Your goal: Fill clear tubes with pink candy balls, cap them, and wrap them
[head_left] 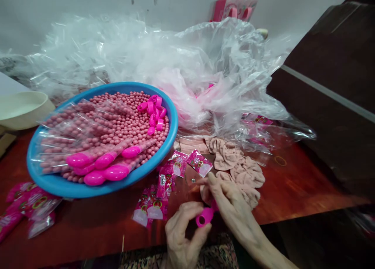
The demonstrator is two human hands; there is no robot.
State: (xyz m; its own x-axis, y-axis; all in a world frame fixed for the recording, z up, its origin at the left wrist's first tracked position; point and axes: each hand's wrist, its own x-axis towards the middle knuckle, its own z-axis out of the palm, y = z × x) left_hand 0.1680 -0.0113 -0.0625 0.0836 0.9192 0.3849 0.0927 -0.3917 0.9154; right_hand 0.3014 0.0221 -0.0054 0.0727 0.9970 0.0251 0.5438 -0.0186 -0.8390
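My left hand (184, 232) pinches a small pink plastic piece (204, 217) with a round opening between thumb and fingers, near the table's front edge. Close on its right, my right hand (227, 198) reaches over the far end of that piece; its fingers are bent, and what they grip is partly hidden. Pink printed sachets (200, 163) lie just beyond my hands. A crumpled beige cloth (249, 177) is beside and partly behind my right hand. Left of my hands, a blue basin (172, 132) holds pink beads (125, 118), filled clear tubes with pink ends (117, 171) and loose pink pieces (154, 108).
Clear plastic bags (117, 50) are heaped along the wall. A cream bowl (23, 108) stands at the far left, with pink packets (32, 204) nearer the front. On the right is a large dark box (331, 89). A rubber band (280, 160) lies on the red table (299, 183).
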